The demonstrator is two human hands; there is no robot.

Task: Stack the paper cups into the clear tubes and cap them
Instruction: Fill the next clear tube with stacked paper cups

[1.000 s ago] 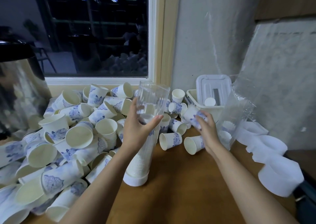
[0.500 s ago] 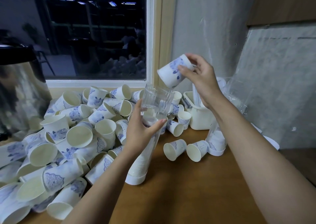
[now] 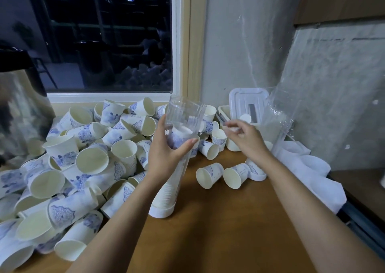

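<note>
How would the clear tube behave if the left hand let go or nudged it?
Probably tippy: the clear tube is tall and narrow, standing on one small white cap and leaning where the left hand grips it. Likely light, holding only paper cups. Its thin wall may flex under a squeeze.

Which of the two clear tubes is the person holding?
The middle clear tube, gripped by the left hand and standing on its white cap. The other tube leans at the right, in no hand.

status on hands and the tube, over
Left hand grips clear tube, standing on table. Right hand loosely curled, looks empty, right of tube. Paper cup stack inside, top uncapped. Nothing blocking tube mouth.
</note>
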